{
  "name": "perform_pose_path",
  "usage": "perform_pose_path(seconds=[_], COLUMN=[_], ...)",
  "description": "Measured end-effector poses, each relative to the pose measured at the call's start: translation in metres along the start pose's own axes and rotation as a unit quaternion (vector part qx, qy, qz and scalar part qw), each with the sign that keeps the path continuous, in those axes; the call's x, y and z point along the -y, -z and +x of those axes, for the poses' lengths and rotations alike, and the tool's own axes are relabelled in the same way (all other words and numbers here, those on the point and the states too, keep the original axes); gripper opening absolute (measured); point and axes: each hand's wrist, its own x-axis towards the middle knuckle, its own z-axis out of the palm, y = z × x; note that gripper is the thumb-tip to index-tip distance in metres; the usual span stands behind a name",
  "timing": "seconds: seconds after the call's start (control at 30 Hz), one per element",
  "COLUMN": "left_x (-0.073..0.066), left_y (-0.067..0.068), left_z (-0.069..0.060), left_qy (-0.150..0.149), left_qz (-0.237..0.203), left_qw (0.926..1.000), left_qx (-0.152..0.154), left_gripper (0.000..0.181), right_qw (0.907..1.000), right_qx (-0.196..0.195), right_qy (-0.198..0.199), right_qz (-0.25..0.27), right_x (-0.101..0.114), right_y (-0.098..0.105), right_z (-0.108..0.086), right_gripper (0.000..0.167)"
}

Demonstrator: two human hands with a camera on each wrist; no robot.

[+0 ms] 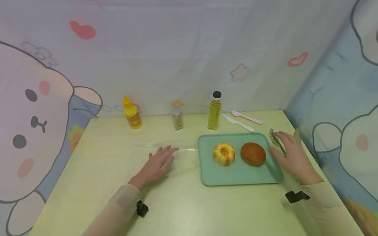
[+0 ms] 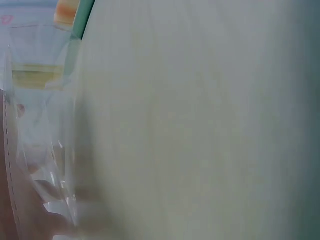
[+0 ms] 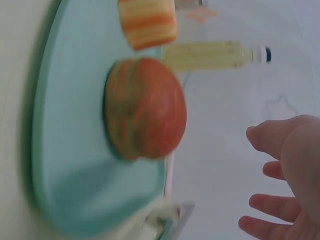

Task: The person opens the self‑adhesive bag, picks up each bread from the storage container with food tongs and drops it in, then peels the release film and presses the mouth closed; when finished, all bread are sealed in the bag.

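Note:
My left hand lies with its fingers extended at a clear plastic sheet or bag on the table. In the left wrist view the clear plastic stands in front of the fingers. On the right, my right hand hovers with spread fingers over a narrow greenish object, partly hidden, kind unclear. Its fingers look empty in the right wrist view. Beside it a green tray carries a yellow fluted cake and a round brown bun, layered like a burger.
Along the back stand a yellow squeeze bottle, a small jar with a grey lid and a bottle of yellow-green liquid. A white plastic knife and a pink spoon lie behind the tray. Printed cloth walls border the table.

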Motion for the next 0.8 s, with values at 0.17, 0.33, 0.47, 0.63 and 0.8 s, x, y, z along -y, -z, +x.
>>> perform_pose_path(seconds=[0.17,0.33,0.47,0.63,0.8], left_x=[0.000,0.000,0.000,-0.002,-0.002], left_y=[0.000,0.001,0.000,0.002,0.000], left_z=[0.001,0.001,0.002,0.002,0.002], left_qy=[-0.004,-0.003,-0.002,0.004,-0.006], left_qz=[-0.003,-0.004,-0.005,-0.011,-0.001], left_qw=[1.0000,1.0000,1.0000,0.9999,0.9998], left_qx=[-0.003,-0.003,-0.006,-0.008,-0.016], left_gripper=[0.048,0.050,0.050,0.049,0.048], right_qw=[0.9938,0.9787,0.9625,0.9592,0.9682], right_qx=[0.056,0.123,0.177,0.188,0.159], right_qy=[-0.091,-0.157,-0.196,-0.199,-0.183], right_qz=[-0.028,-0.048,-0.062,-0.072,-0.062], right_x=[-0.033,-0.056,-0.066,-0.073,-0.077], right_y=[0.015,0.019,0.018,0.014,0.009], right_z=[-0.017,-0.029,-0.036,-0.040,-0.045], right_gripper=[0.073,0.093,0.102,0.094,0.075])
